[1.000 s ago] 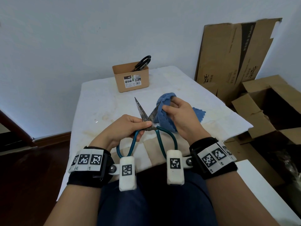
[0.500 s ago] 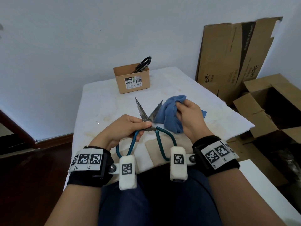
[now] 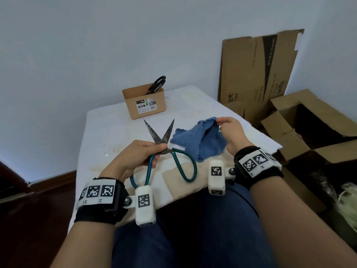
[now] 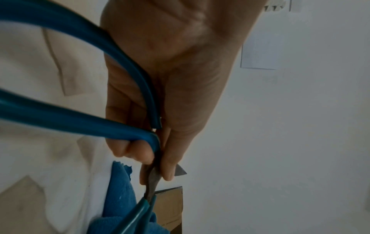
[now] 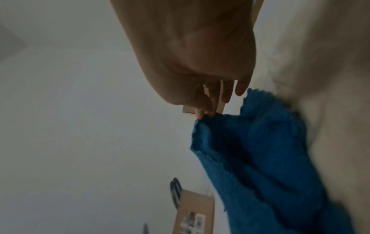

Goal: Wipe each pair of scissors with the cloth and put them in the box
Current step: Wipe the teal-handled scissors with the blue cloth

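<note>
Near the box (image 3: pixel 144 102) on the desk (image 3: pixel 108 132), the left hand (image 3: pixel 133 157) pinches the open scissors (image 3: pixel 164 144) at the pivot; the right hand (image 3: pixel 230 132) pinches the cloth (image 3: pixel 201 142) just beside them. Re-bunch the cloth, then wipe pivot to tip, off the edges.

No legible text; box label (image 3: pixel 145 106), cardboard sheet (image 3: pixel 255 74) print unreadable.

Bare white cloth-covered bench (image 3: pixel 116 128) lies between the open rusty teal-handled scissors (image 3: pixel 164 140) and the tan cardboard box (image 3: pixel 144 104), where black-handled scissors (image 3: pixel 156 85) stick up.
</note>
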